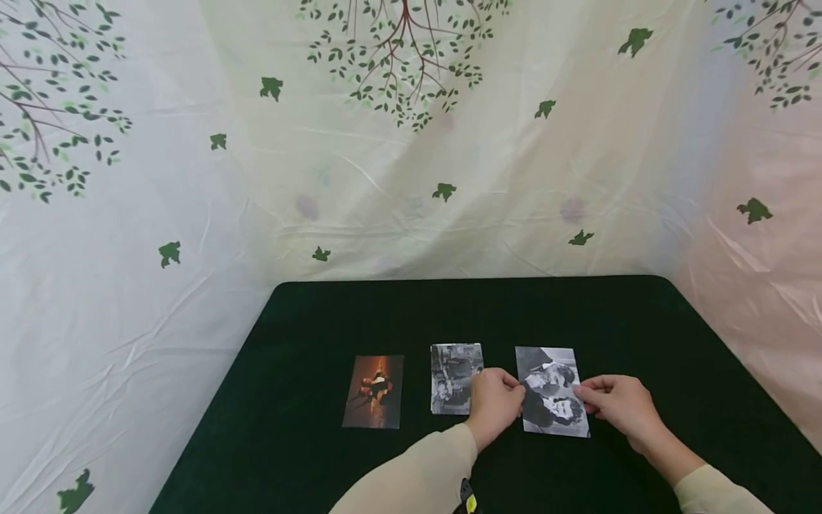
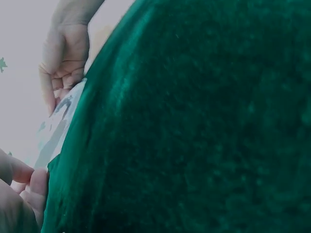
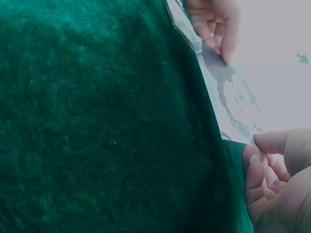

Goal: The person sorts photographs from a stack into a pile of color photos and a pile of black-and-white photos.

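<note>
A black-and-white photo card (image 1: 551,371) lies between the two hands over the dark green cloth, on the right side of the head view. My left hand (image 1: 494,403) pinches its left edge between thumb and fingers. At its right edge, the thumb and index finger of my right hand (image 1: 621,408) pinch the card. Both wrist views show the card (image 3: 233,99) edge-on, stretched between the hands. Close to the left hand, and partly covered by it, is a small stack of black-and-white cards (image 1: 452,378).
Further left lies a colour card (image 1: 375,392) with an orange and dark picture. Green velvety cloth (image 1: 308,321) covers the table. Behind and beside it hangs a pale curtain (image 1: 385,214) printed with leafy branches and green birds. A dark band with a yellow mark (image 1: 471,502) shows by the left sleeve.
</note>
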Available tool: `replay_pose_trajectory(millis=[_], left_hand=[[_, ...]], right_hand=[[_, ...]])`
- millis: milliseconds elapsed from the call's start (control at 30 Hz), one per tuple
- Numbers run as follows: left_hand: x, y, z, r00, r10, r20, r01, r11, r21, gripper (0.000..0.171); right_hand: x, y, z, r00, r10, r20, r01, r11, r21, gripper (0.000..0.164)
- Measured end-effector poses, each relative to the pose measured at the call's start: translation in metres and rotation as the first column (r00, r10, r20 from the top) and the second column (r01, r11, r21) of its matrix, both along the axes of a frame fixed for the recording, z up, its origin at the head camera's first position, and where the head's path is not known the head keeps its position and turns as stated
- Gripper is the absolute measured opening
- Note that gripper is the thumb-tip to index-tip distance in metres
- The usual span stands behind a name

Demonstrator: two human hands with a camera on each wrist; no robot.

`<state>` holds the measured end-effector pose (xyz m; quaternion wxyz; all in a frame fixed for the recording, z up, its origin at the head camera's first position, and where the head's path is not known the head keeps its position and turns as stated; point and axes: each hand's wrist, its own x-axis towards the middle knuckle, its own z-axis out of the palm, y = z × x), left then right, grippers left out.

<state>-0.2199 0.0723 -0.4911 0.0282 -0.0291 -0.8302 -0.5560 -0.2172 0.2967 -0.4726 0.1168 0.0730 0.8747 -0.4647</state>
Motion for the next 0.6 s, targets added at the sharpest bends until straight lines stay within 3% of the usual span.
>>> replay_pose_trajectory(millis=[133, 300, 600], left_hand=[[-0.002, 0.001, -0.002, 0.999, 0.011, -0.037, -0.015, 0.995, -0.095, 0.014], [-0.007, -0.004, -0.001, 0.996, 0.016, -0.088, -0.035, 0.974, -0.223, 0.016], [-0.009, -0.009, -0.001, 0.998, -0.029, -0.06, 0.013, 0.967, -0.254, 0.029]], right_hand=[[0.0, -0.001, -0.003, 1.0, -0.008, -0.016, 0.009, 1.0, 0.025, 0.048], [-0.004, -0.008, -0.004, 0.998, 0.008, -0.055, -0.004, 0.997, 0.074, 0.042], [-0.007, -0.017, -0.014, 0.995, 0.0, -0.095, 0.013, 0.991, 0.135, 0.035]])
